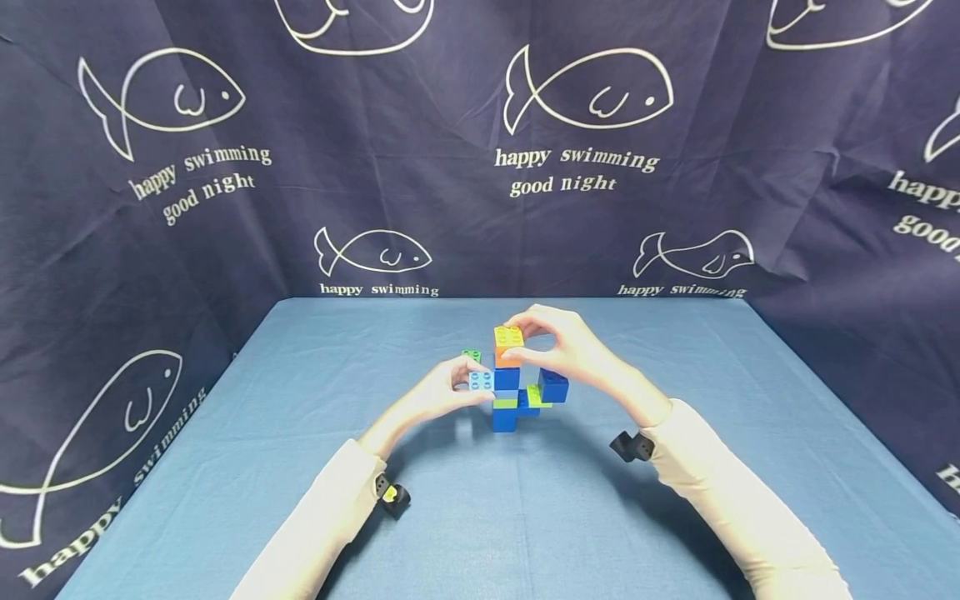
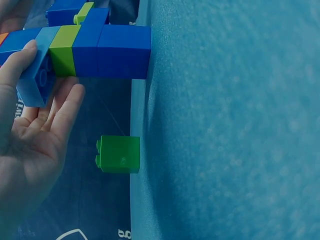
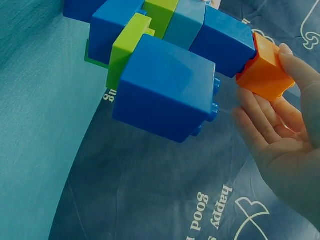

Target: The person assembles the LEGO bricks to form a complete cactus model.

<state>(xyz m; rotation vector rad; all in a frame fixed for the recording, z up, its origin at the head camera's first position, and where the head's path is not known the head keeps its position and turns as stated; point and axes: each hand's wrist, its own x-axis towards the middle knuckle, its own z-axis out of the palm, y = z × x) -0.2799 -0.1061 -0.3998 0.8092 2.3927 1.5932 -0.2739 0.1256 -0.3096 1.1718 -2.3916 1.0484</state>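
Note:
A tower of toy building bricks stands upright on the table, with a dark blue brick [image 1: 504, 419] at its base and a lime layer [image 2: 65, 50] above. My left hand [image 1: 438, 393] pinches a light blue brick [image 1: 481, 381] that juts from the tower's left side, thumb against it. At the top, my right hand [image 1: 567, 343] holds an orange brick [image 3: 267, 70] between thumb and fingers. A thin red strip shows between it and the blue brick [image 3: 224, 40] below. Out to the right, a branch carries a lime piece [image 3: 127, 52] and a large blue brick [image 3: 165, 90].
A loose green brick [image 2: 120, 155] stands on the table behind my left hand, partly hidden in the head view. Blue cloth [image 1: 525, 517] covers the table. A dark curtain [image 1: 450, 167] with fish drawings hangs behind and at both sides.

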